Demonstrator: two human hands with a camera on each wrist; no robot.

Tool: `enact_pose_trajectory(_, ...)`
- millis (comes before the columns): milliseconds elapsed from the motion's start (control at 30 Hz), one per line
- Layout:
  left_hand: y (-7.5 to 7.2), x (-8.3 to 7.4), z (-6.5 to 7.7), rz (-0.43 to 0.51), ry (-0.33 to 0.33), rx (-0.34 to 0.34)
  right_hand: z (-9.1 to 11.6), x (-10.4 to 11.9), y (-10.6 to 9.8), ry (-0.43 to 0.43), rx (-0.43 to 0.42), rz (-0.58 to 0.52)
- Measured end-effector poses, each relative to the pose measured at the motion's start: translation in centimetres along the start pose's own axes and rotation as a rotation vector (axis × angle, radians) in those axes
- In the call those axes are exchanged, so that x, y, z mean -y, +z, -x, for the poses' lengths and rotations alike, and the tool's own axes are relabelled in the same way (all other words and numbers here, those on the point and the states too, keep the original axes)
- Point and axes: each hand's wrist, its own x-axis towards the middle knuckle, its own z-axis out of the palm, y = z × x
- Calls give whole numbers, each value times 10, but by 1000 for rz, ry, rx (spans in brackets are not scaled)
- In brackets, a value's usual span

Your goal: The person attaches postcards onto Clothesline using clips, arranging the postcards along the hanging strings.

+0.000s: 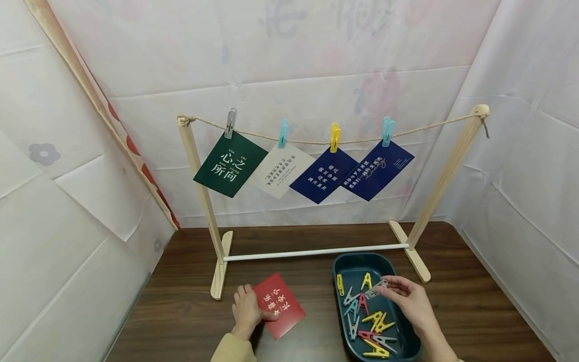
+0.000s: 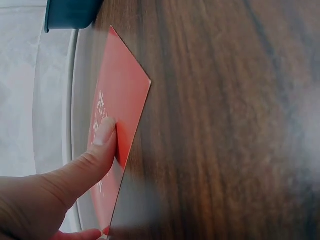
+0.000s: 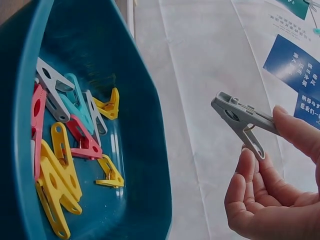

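Observation:
My left hand (image 1: pixel 246 309) pinches a red card (image 1: pixel 285 301) with white characters, low over the table. In the left wrist view the thumb (image 2: pixel 102 137) lies across the card's printed face, and another fingertip shows at its lower corner. Over the blue tray (image 1: pixel 338 322), my right hand (image 1: pixel 413 301) holds a grey clothespin (image 3: pixel 242 120) by its two handle ends, between thumb and fingers. Several yellow, red, grey and light blue clothespins (image 1: pixel 375 322) lie in the tray.
Behind the hands stands a wooden frame (image 1: pixel 434 186) with a white bottom bar (image 1: pixel 316 252). From its string (image 1: pixel 203 121) hang a green card (image 1: pixel 230 166), a white card (image 1: pixel 280 171) and two dark blue cards (image 1: pixel 323 176), each under a clothespin. White cloth (image 1: pixel 289 60) surrounds the table.

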Motion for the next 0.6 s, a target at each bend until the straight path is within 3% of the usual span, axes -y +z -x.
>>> enact_pose_trajectory(267,0,2,-6,-8,20,32,2,-3,1,17,-4,-12)
enact_pose_trajectory(600,-2,7,-13,29,-9,58,3,-6,2,40,6,-38)
